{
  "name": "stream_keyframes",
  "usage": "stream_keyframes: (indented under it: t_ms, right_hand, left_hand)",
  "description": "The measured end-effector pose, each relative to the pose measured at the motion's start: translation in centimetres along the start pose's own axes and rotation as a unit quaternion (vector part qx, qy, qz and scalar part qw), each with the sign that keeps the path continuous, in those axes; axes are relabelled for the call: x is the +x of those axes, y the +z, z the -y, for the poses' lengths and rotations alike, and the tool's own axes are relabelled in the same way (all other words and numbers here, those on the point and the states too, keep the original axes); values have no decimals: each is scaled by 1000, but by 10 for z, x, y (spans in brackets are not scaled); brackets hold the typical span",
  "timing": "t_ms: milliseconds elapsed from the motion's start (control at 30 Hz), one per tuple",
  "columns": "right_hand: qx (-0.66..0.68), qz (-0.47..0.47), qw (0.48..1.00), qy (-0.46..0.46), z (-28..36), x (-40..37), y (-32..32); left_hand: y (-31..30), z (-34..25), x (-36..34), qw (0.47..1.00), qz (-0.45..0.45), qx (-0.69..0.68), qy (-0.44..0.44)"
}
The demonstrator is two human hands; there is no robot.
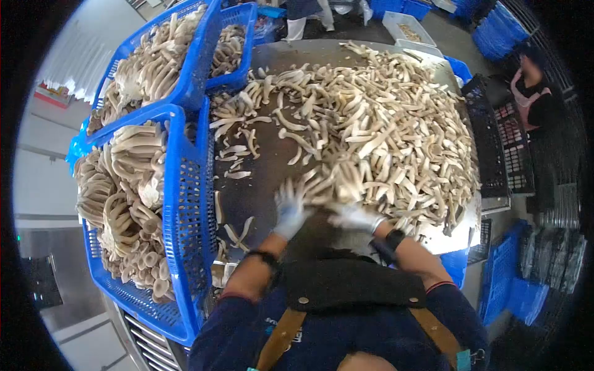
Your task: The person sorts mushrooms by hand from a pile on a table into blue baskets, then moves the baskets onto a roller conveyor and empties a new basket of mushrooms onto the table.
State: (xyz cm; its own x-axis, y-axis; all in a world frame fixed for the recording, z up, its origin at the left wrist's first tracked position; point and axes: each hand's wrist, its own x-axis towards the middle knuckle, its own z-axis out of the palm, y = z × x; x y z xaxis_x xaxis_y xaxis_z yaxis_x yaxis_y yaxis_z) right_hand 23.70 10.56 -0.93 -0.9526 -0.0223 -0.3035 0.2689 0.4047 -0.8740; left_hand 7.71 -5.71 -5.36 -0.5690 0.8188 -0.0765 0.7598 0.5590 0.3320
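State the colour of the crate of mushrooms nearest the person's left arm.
Blue; the crate shows best in the head view.

Right hand (357, 218) motion-blurred, fingers smeared, can't tell if it pinches anything; left hand (289, 209) softer too. Mushrooms (344, 176) just ahead of them blur together. Worktop (266, 151) mostly buried under the pile, near edge hidden behind the wearer's apron (356, 284). Upper blue crate (204, 49) and far person's legs (297, 28) cut by top edge. White tub (427, 46) contents too small to identify.
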Motion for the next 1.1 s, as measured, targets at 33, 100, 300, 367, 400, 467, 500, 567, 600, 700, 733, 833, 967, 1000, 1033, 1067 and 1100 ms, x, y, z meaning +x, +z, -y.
stream_keyframes:
  t_ms: [33,100,300,367,400,467,500,567,600,700,733,833,967,1000,1033,1067,1100]
  right_hand:
    - [-38,-36,998,28,-2,7,-30]
    - [-126,-150,980,46,-29,21,-78]
    - [-205,-281,937,15,7,-10,-114]
    - [-164,-389,903,82,16,-11,-102]
    - [-182,-406,891,93,19,-13,-94]
    - [-190,-398,893,90,31,-6,-94]
    - [-178,-375,906,77,38,-1,-99]
    - [-198,-299,930,80,51,10,-108]
    - [-183,-246,950,60,51,14,-113]
    - [-41,-166,985,24,71,29,-135]
    - [-25,-179,984,13,70,39,-138]
    - [-101,-274,955,-46,86,84,-141]
    - [296,-142,944,-20,65,100,-147]
    - [259,-188,947,-19,68,93,-149]
    - [294,-222,929,22,77,86,-146]
    - [298,-241,924,-18,84,88,-138]
    - [304,-259,915,-55,90,87,-128]
  left_hand:
    - [3,-9,37,997,-38,-51,42]
    - [-35,-55,106,987,86,-129,48]
    - [-126,-62,155,906,58,-417,-44]
    - [-88,24,184,855,-224,-437,-168]
    - [-69,72,201,842,-277,-391,-247]
    - [-71,108,232,861,-300,-250,-325]
    - [-83,110,244,894,-267,-157,-323]
    - [-95,106,265,898,-267,-89,-339]
    - [-74,127,279,884,-307,-114,-335]
    - [-73,102,267,888,-350,-219,-204]
    - [-62,94,258,891,-360,-250,-118]
    - [-86,20,196,810,-34,-580,-81]
    - [-98,-5,135,794,184,-563,137]
    - [-89,4,131,755,201,-610,129]
    - [-92,1,125,780,70,-615,90]
    - [-94,-4,124,780,62,-619,69]
    - [-92,-11,124,786,64,-612,59]
